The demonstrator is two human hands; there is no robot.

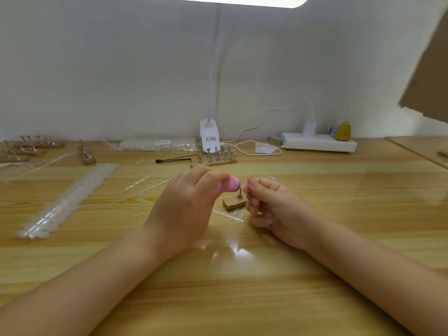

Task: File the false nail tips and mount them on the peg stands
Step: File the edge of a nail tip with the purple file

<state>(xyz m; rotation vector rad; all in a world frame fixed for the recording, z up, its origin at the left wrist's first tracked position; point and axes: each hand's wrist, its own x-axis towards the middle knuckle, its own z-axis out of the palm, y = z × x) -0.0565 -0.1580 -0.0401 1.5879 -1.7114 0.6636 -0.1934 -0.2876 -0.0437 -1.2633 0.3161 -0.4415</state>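
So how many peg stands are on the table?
6 peg stands at least: three far left, one beside them, one back centre, possibly several together, one front centre.

Little here can be read. The white lamp base point(209, 135) at the back of the bench point(315, 190) carries a small label with a red line of print above darker lines, all too blurred to make out. A white sticker on the clear packet of nail tips point(158, 143) beside it shows faint print, also illegible. No other writing shows.
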